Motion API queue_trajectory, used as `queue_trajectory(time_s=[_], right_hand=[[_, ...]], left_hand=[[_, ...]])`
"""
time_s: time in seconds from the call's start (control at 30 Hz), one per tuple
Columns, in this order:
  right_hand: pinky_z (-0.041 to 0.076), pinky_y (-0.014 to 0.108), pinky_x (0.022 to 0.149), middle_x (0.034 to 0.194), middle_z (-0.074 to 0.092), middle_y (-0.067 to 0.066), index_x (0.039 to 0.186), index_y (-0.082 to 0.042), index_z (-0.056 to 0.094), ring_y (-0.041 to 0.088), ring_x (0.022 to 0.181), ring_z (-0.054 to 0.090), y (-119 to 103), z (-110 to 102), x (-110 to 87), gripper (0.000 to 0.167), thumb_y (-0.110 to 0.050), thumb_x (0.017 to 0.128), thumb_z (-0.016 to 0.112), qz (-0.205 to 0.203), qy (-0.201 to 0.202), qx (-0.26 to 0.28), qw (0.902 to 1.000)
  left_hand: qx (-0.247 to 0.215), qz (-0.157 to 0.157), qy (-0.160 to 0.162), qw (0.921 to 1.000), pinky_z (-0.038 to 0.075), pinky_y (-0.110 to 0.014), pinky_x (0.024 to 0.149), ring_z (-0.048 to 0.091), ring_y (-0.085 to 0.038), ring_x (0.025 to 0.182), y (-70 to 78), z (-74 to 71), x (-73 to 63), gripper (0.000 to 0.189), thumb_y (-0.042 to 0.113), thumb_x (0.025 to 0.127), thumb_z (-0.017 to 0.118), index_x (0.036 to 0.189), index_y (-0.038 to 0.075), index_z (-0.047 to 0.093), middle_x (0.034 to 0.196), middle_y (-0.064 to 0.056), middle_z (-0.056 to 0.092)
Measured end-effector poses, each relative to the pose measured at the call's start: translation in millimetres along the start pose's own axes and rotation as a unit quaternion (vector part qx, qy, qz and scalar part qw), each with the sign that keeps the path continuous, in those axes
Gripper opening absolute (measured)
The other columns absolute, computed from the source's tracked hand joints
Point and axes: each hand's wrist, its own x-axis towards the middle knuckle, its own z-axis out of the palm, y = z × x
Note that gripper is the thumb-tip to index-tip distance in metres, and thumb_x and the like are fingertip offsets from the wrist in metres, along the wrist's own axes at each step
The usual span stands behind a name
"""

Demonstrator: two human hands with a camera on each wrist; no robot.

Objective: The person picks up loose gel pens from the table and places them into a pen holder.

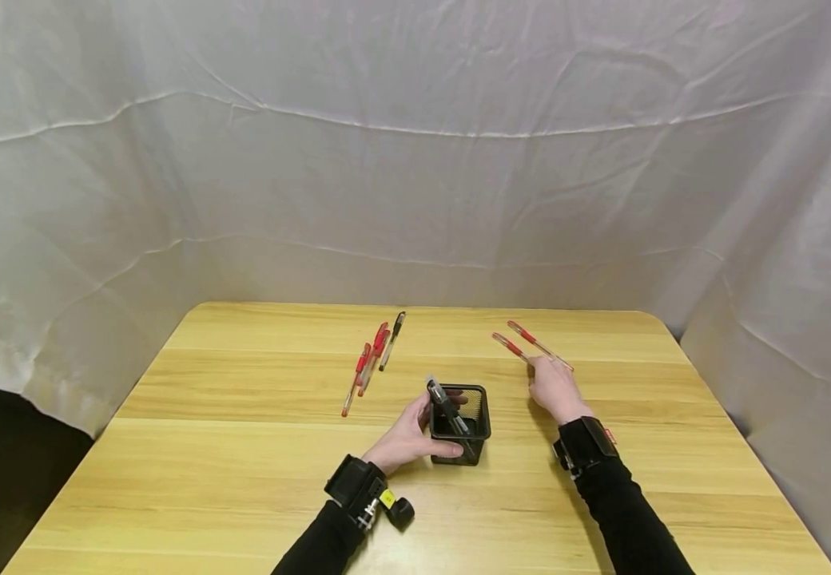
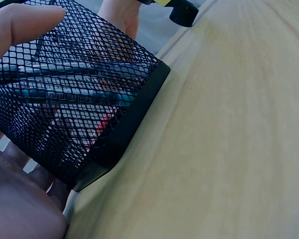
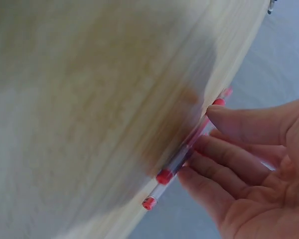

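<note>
My left hand (image 1: 407,438) grips a square black mesh pen holder (image 1: 487,417), thumb along its near side and fingers round the far side. Black-and-clear pens (image 1: 448,407) lean inside it and show through the mesh in the left wrist view. Over to the right, my right hand (image 1: 558,390) pinches a red gel pen (image 3: 178,158) between thumb and fingertips, low over the table. Just beyond that pen lies a second red gel pen (image 1: 539,343), roughly parallel, its red end (image 3: 150,202) showing past the first in the right wrist view.
Left of the holder, several red gel pens (image 1: 363,369) lie close together on the wooden table (image 1: 228,463), with a black gel pen (image 1: 392,342) beside them. Pale cloth (image 1: 415,192) hangs behind the table and along both sides.
</note>
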Motion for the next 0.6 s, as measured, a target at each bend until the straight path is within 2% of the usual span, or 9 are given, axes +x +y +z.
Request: queue_trajectory(time_s=[0.13,0.3,0.43,0.6], right_hand=[[0.053,0.057,0.081,0.097,0.074,0.025,0.098,0.003,0.076,0.045,0.091,0.068,0,0,0.2,0.017,0.005,0.085,0.066,-0.011,0.032,0.009,0.9994],[0.053,0.051,0.070,0.086,0.075,0.019,0.081,0.000,0.076,0.037,0.079,0.068,0,0,3.1,0.002,-0.001,0.082,0.075,-0.001,0.039,0.017,0.9991],[0.053,0.051,0.070,0.085,0.075,0.020,0.078,-0.001,0.075,0.037,0.079,0.068,-3,0,6.5,0.004,-0.002,0.082,0.075,0.015,0.032,0.007,0.9994],[0.053,0.053,0.073,0.083,0.073,0.019,0.076,-0.001,0.072,0.037,0.079,0.067,-7,-1,10.0,0.006,-0.001,0.082,0.071,0.017,0.002,-0.020,0.9996]], left_hand=[[0.000,0.000,-0.001,1.0000,0.024,-0.054,0.124,0.044,-0.026,0.144,0.1,-0.1,-0.2,0.081,0.008,0.078,0.085,0.149,0.012,0.045,0.153,-0.004,0.051],[0.003,0.001,-0.001,1.0000,0.024,-0.054,0.124,0.044,-0.027,0.144,-0.4,-0.6,0.0,0.081,0.007,0.078,0.085,0.149,0.011,0.045,0.153,-0.003,0.051],[0.006,0.003,-0.003,1.0000,0.024,-0.055,0.125,0.044,-0.027,0.144,0.0,-0.8,-0.1,0.083,0.008,0.078,0.085,0.149,0.009,0.043,0.154,-0.004,0.050],[0.007,0.004,-0.002,1.0000,0.023,-0.055,0.125,0.044,-0.027,0.144,0.7,-0.9,-0.1,0.082,0.009,0.078,0.085,0.149,0.010,0.044,0.154,-0.003,0.050]])
